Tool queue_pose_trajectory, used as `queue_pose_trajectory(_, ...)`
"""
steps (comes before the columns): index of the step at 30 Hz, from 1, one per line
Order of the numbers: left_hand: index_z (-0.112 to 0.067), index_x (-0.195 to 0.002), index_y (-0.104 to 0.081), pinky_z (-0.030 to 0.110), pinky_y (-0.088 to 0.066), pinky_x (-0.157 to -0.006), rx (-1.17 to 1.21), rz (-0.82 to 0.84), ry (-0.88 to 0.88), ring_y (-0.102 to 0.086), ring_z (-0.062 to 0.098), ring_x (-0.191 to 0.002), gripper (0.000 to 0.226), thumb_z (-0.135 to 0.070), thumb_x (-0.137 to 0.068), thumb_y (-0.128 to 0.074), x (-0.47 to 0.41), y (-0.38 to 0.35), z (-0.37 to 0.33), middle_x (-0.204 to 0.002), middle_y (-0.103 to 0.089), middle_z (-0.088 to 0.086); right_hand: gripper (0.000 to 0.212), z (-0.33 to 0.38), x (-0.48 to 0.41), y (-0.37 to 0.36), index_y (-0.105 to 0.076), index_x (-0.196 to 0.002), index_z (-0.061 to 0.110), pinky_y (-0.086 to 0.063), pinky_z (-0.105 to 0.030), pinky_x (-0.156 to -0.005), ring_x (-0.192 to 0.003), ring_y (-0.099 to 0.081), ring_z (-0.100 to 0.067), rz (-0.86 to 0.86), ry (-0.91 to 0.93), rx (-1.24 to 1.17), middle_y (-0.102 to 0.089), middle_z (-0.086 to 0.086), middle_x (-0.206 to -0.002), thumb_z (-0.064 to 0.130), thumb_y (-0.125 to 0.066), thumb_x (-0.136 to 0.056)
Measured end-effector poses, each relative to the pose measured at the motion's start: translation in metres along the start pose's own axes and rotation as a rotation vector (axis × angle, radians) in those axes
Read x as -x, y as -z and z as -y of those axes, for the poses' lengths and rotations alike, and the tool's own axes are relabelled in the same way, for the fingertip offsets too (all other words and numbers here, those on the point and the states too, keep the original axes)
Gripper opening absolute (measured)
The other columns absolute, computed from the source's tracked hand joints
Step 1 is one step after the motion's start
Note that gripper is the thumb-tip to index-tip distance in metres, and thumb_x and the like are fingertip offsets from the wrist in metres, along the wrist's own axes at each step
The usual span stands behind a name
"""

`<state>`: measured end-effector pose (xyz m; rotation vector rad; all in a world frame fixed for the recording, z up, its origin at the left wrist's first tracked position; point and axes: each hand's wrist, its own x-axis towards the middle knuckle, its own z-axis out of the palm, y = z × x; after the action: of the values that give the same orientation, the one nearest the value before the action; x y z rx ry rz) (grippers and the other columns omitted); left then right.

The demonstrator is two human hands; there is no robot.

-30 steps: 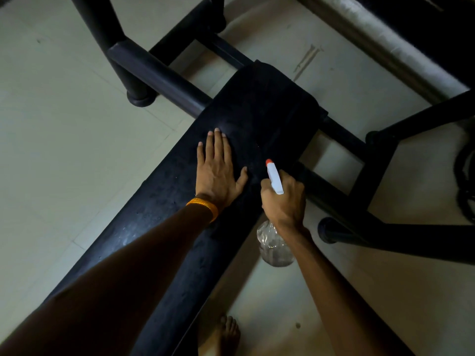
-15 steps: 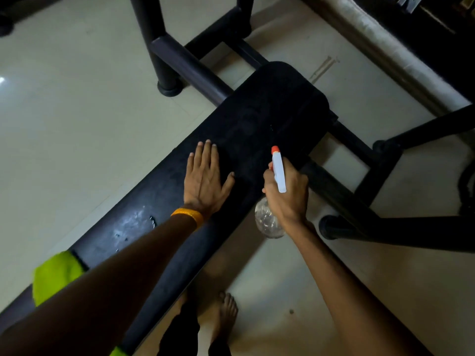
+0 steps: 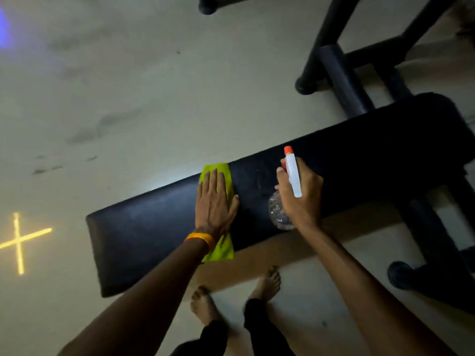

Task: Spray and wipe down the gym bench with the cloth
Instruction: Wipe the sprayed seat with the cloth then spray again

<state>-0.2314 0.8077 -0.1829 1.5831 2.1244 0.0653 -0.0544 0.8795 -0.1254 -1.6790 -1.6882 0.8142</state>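
The black padded gym bench (image 3: 347, 163) runs from lower left to upper right across the floor. A lime-green cloth (image 3: 221, 173) lies draped over the pad, its end hanging off the near edge. My left hand (image 3: 214, 204) rests flat on the cloth, fingers together and stretched out, an orange band on the wrist. My right hand (image 3: 300, 199) grips a clear spray bottle (image 3: 291, 173) with a white head and orange nozzle, held just above the pad to the right of the cloth, nozzle pointing away from me.
Black steel frame legs (image 3: 341, 78) stand beyond the bench's far end, and more frame bars (image 3: 431, 253) lie at the right. My bare feet (image 3: 267, 281) stand on the pale floor by the bench's near edge. A yellow cross of light (image 3: 18, 240) marks the floor at left.
My view swung left along the bench. My left hand moved from the bare pad onto the green cloth. The right hand kept hold of the spray bottle and came over the pad.
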Motion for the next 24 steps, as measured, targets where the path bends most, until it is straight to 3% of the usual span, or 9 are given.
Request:
queue_pose_trajectory(4,-0.001,-0.157,-0.021,0.048,-0.013,-0.126,0.049,-0.054,0.13,-0.013,0.033,-0.155,0.091,-0.06,-0.087,-0.015,0.037,0.003,0.086,-0.166,-0.019,0.018,0.023,0.044,0.029,-0.073,-0.067,-0.102,0.016,-0.058,-0.049,-0.065,-0.075,-0.072,-0.029,0.091,0.097,-0.071,-0.073,-0.007,-0.091,0.034,-0.059,-0.09)
queue_pose_trajectory(11,-0.003,-0.158,-0.016,0.046,-0.009,-0.127,0.079,-0.089,0.333,-0.008,0.032,-0.155,0.074,-0.044,-0.102,-0.041,0.094,-0.003,0.189,-0.167,-0.013,0.017,0.023,0.104,0.079,-0.173,-0.062,-0.104,0.015,-0.056,-0.053,-0.067,-0.073,-0.067,-0.033,0.245,0.24,-0.155,-0.067,-0.005,-0.088,0.035,-0.056,-0.094)
queue_pose_trajectory(18,-0.004,-0.159,-0.011,0.044,-0.007,-0.127,0.115,-0.125,0.376,-0.004,0.029,-0.156,0.075,-0.044,-0.103,-0.04,0.112,-0.007,0.237,-0.168,-0.009,0.016,0.035,0.124,0.111,-0.221,-0.061,-0.122,0.002,-0.055,-0.039,-0.087,-0.1,-0.065,-0.024,0.345,0.354,-0.14,-0.067,-0.01,-0.111,0.025,-0.066,-0.096)
queue_pose_trajectory(21,-0.004,-0.159,-0.012,0.045,-0.008,-0.127,0.135,-0.124,0.384,-0.005,0.03,-0.156,0.075,-0.043,-0.103,-0.043,0.117,-0.013,0.246,-0.168,-0.01,0.016,0.042,0.12,0.12,-0.23,-0.058,-0.127,0.002,-0.054,-0.039,-0.09,-0.102,-0.065,-0.026,0.413,0.428,-0.072,-0.064,-0.01,-0.113,0.022,-0.069,-0.092)
queue_pose_trajectory(24,-0.005,-0.159,-0.013,0.046,-0.009,-0.127,0.15,-0.114,0.382,-0.006,0.029,-0.156,0.075,-0.043,-0.102,-0.044,0.121,-0.021,0.246,-0.168,-0.011,0.015,0.061,0.114,0.121,-0.23,-0.05,-0.139,0.004,-0.051,-0.036,-0.096,-0.112,-0.062,-0.027,0.478,0.425,-0.015,-0.061,-0.011,-0.127,0.014,-0.072,-0.083)
